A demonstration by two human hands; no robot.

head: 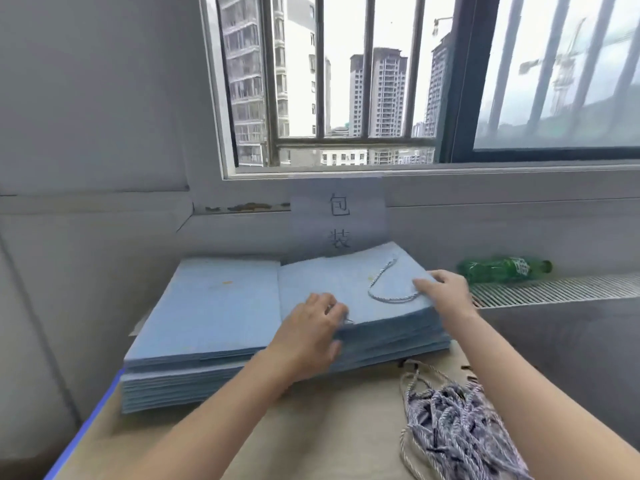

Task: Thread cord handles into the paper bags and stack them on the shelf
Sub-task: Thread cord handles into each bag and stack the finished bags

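Grey walls are lit by overcast daylight thru a barred window w/ tower blocks seen beyond. A paper sign is stuck below the sill. A green bottle is laid on a vent grille, right.

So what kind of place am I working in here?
Likely a small packing station by a high-rise window: stacks of flat light-blue paper bags, a bundle of blue-and-white twisted cord handles, and a handwritten paper sign taped under the sill.
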